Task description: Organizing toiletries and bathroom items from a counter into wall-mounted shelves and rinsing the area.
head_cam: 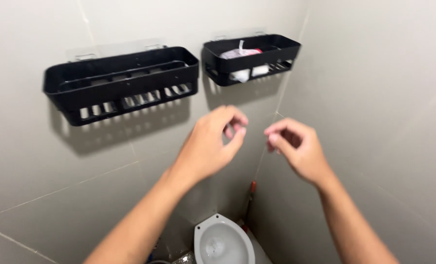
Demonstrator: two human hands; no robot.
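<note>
My left hand is raised in front of the tiled wall, fingers curled loosely with nothing in them. My right hand hangs beside it, a small gap apart, fingers also bent inward and holding nothing. Both hands are below the two black plastic wall shelves. The left shelf looks bare inside. The right shelf near the corner holds a pink-and-white packet and small white items. Neither hand touches a shelf.
A white toilet bowl stands below in the corner. A thin handle with an orange tip leans in the corner behind it. Grey tiled walls meet at the corner on the right.
</note>
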